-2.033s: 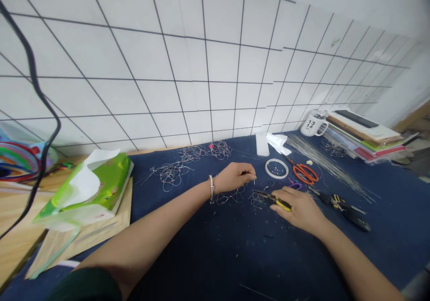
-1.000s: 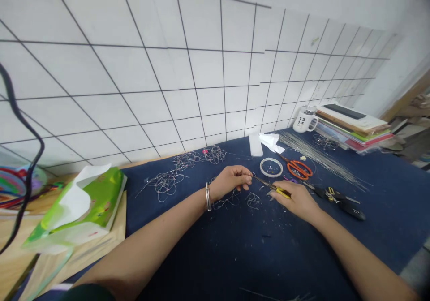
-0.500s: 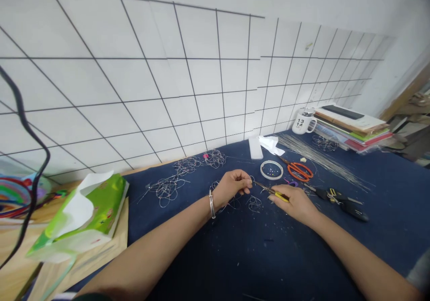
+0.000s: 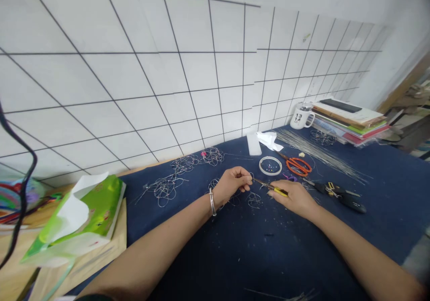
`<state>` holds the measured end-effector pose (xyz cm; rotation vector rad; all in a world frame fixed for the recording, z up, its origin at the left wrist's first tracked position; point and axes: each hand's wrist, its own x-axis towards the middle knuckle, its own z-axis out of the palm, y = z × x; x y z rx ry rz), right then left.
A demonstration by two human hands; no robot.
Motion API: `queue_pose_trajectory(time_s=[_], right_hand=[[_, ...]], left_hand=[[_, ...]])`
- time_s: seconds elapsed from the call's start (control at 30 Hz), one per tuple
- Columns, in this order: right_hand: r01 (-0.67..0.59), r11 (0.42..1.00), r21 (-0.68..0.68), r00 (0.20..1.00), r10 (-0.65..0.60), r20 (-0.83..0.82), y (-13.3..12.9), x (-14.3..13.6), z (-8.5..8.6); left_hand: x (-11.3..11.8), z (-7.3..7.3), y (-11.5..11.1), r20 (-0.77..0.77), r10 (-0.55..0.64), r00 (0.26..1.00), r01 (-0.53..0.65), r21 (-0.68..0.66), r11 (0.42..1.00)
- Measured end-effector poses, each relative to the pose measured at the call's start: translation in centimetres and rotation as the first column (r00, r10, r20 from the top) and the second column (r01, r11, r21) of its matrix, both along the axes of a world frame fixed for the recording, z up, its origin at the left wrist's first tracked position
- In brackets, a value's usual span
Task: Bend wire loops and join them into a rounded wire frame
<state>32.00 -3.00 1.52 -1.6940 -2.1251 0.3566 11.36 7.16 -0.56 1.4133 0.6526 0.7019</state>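
Observation:
My left hand (image 4: 232, 185), a silver bangle (image 4: 212, 201) at its wrist, pinches a thin wire piece (image 4: 251, 176) near the middle of the blue cloth (image 4: 268, 265). My right hand (image 4: 294, 197) is closed around yellow-handled pliers (image 4: 279, 191), whose narrow tip points left and reaches the wire at my left fingertips. Whether the jaws are closed on it is too small to tell. Just below the tip lies a small tangle of wire (image 4: 254, 199). Another wire coil is partly hidden behind my left hand.
Behind my hands are a round white dish (image 4: 270, 165) with small beads, orange scissors (image 4: 298, 166) and long straight wires (image 4: 319, 152). Black-handled tools (image 4: 339, 195) lie right. Wire tangles (image 4: 166, 188) and a green tissue pack (image 4: 101, 207) are left. A mug (image 4: 301, 116) stands by stacked books (image 4: 349, 121).
The camera view has shifted slightly, and loose wire ends now show at the bottom edge. Both hands keep nearly the same pose, with the plier tip still at the wire.

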Motion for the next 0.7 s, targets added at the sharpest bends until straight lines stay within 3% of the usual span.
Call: queue_pose_trajectory(time_s=[0.27, 0.4, 0.47, 0.57, 0.7], right_hand=[[0.039, 0.998, -0.049, 0.992, -0.033, 0.120, 0.3, 0.9, -0.1], [0.072, 0.996, -0.057, 0.985, -0.062, 0.161, 0.1, 0.8, -0.1], [0.082, 0.995, -0.056, 0.981, -0.071, 0.178, 0.1, 0.7, -0.1], [0.101, 0.993, -0.055, 0.973, -0.087, 0.213, 0.0, 0.6, -0.2], [0.151, 0.988, -0.021, 0.951, -0.139, 0.278, -0.1, 0.6, -0.4]], left_hand=[[0.0, -0.4, 0.3, -0.191, -0.065, 0.979, 0.076, 0.051, 0.996], [0.0, -0.6, 0.5, -0.301, -0.041, 0.953, 0.087, 0.143, 0.986], [-0.1, -0.4, 0.6, -0.339, 0.026, 0.941, 0.057, 0.231, 0.971], [-0.5, 0.1, 0.7, -0.375, 0.147, 0.915, 0.034, 0.436, 0.899], [-0.8, 0.6, 0.1, -0.475, 0.202, 0.856, 0.210, 0.678, 0.705]])
